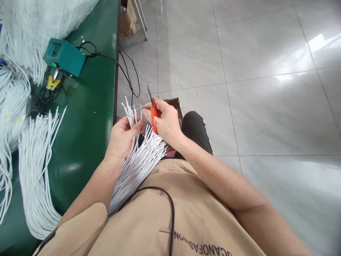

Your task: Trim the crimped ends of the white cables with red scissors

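My left hand (pixel 123 137) is closed around a few white wires (pixel 131 115), whose tips stick up past the thumb. Just right of it, my right hand (pixel 167 121) holds scissors with orange handles (pixel 153 120), the dark blades pointing up and away. The thumb and a fingertip of that hand are at the end of one wire. A thick bundle of white wires (pixel 141 163) lies across my lap below both hands, its loose ends fanned out toward the right wrist.
On the green table (pixel 87 142) at the left are a teal box device (pixel 65 57), a yellow clip (pixel 52 83) and more white wire bundles (pixel 36 170). An open cardboard box (pixel 174 103) stands beyond my right hand. Small bits and black cables (pixel 128 73) lie near the table edge.
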### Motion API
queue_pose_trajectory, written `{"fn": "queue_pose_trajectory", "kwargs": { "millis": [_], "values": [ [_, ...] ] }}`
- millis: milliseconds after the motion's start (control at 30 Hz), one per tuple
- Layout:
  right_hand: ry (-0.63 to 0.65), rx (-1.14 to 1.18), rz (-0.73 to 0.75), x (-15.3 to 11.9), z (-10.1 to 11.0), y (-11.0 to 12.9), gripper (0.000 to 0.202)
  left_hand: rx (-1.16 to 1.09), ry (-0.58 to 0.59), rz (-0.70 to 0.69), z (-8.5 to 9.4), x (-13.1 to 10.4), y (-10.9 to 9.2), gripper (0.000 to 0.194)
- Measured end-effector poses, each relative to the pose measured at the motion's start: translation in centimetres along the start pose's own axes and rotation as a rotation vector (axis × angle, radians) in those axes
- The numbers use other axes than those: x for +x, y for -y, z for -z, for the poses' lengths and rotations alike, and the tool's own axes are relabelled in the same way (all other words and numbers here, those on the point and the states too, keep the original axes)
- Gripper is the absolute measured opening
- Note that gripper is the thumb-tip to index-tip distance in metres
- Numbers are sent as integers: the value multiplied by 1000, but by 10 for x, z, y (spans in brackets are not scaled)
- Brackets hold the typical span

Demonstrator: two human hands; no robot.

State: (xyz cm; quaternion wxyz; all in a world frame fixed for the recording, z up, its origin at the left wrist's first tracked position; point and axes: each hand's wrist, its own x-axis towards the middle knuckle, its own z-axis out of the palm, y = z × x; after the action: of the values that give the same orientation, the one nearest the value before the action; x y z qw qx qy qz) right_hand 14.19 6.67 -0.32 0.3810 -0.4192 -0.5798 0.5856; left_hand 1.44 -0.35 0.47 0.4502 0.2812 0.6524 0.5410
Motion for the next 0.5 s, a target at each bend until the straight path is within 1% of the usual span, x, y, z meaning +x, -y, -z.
{"fn": "queue_pose_trajectory", "kwargs": {
  "millis": [100,233,300,367,500],
  "values": [
    [61,171,-105,2,2,0,17,7,-10,-33,1,1,-1,27],
    [263,419,-216,5,9,1,19,0,46,-30,2,2,-2,31],
    [342,490,-239,6,12,0,18,14,40,-59,2,3,-3,29],
    [368,524,-253,7,14,-1,19,25,26,-88,2,3,-4,29],
    [379,551,-254,6,12,-2,20,33,38,-105,1,3,-6,30]
  ]
}}
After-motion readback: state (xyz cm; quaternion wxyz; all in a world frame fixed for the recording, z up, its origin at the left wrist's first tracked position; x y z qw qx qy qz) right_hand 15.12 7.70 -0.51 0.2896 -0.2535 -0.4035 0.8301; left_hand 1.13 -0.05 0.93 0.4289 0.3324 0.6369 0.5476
